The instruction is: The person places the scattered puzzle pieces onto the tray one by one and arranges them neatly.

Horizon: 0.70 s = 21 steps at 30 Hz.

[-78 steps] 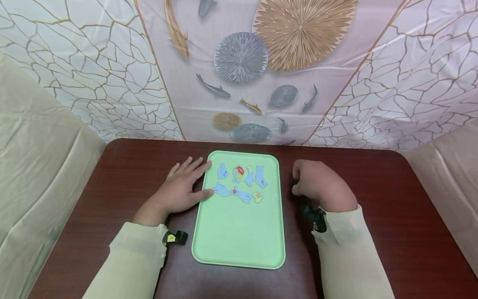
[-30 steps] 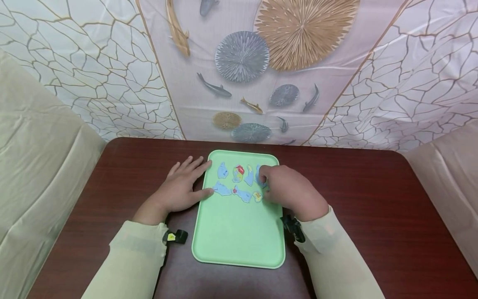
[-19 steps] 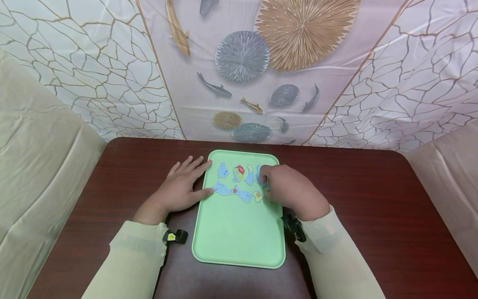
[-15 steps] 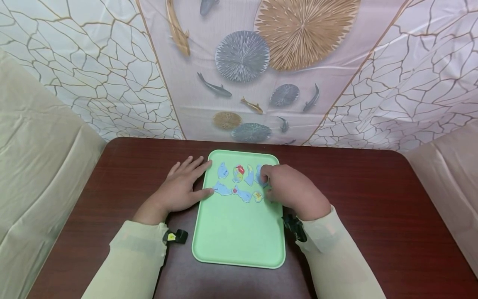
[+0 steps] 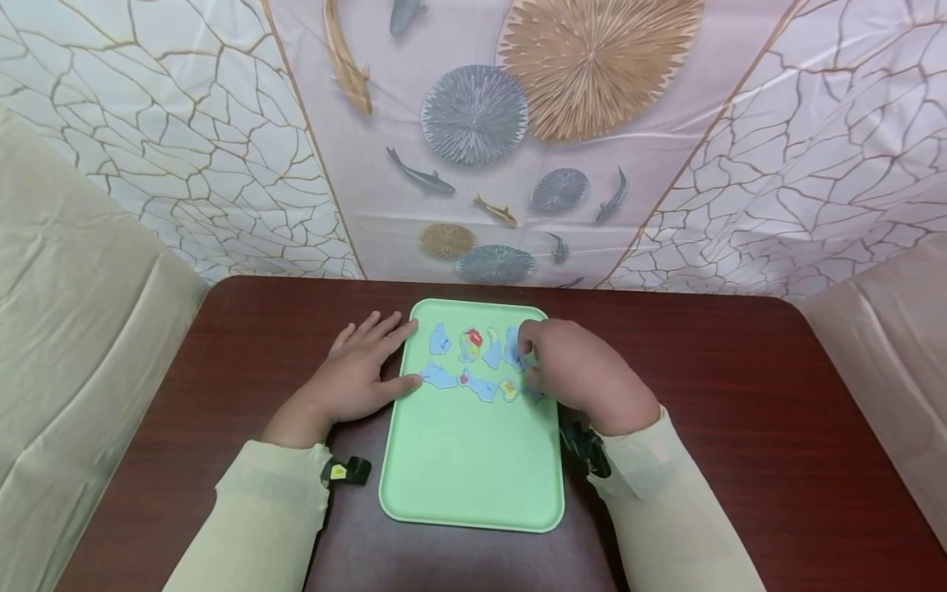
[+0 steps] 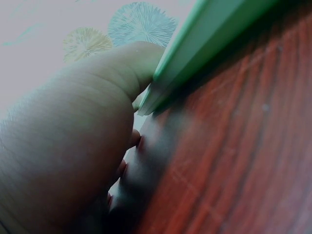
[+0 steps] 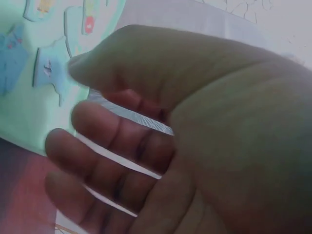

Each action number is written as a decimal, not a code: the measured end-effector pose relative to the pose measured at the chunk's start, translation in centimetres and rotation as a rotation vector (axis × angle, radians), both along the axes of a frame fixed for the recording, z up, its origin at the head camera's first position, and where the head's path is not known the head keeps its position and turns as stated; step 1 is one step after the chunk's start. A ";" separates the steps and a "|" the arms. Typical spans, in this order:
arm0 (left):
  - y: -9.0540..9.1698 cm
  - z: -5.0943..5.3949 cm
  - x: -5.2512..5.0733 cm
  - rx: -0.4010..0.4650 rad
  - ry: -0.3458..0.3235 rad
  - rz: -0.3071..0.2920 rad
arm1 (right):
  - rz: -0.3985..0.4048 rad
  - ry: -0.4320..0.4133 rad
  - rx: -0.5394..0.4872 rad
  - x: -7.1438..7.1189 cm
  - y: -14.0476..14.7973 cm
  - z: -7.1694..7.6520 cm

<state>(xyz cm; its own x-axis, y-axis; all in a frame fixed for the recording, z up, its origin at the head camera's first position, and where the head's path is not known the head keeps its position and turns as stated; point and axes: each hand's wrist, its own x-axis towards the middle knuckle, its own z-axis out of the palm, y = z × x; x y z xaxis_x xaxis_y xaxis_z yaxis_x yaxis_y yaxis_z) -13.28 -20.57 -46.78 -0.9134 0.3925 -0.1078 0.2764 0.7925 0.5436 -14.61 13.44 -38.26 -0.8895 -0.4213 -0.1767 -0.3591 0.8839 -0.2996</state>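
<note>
In the head view, several puzzle pieces (image 5: 478,388), mostly pale blue, lie in two rows on a green tray (image 5: 473,518). My left hand (image 5: 348,370) is spread at the tray's left side, its thumb (image 6: 141,63) touching the rim. My right hand (image 5: 580,366) hovers over the tray's right edge, thumb and fingers loosely bent and apart, with nothing between them in the right wrist view. A blue piece (image 7: 48,68) lies just beyond that thumb tip. Another blue piece (image 5: 532,393) is partly covered by the right hand in the head view.
The tray stands on a dark red-brown wooden table (image 5: 703,353). Behind it hangs a patterned curtain (image 5: 473,205) with fish and round motifs. Pale padded panels (image 5: 66,329) border the table on both sides. Each wrist carries a small black camera (image 5: 357,470).
My right hand has come in from the table to the tray's right side. A blue piece now shows under it at the end of the lower row. My left hand stays put.
</note>
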 end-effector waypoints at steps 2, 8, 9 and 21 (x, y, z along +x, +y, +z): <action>0.0 0.0 0.0 0.003 -0.004 0.002 | -0.009 0.036 -0.022 0.0 0.1 0.2; -0.3 -0.2 0.0 0.007 -0.008 0.017 | -0.011 0.152 -0.107 0.3 1.0 0.2; -0.3 -0.3 0.1 0.007 -0.009 0.021 | -0.010 0.174 -0.116 0.5 1.2 0.1; 0.4 1.2 1.4 -0.140 0.189 0.036 | 0.003 0.312 -0.063 2.5 4.7 -2.1</action>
<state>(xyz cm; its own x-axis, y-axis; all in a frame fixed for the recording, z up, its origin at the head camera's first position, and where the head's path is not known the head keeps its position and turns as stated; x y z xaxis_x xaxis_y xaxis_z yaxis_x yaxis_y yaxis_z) -11.87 -20.12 -45.53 -0.9357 0.3526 0.0154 0.3330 0.8676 0.3692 -12.09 18.18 -40.38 -0.8955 -0.4251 0.1316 -0.4447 0.8659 -0.2290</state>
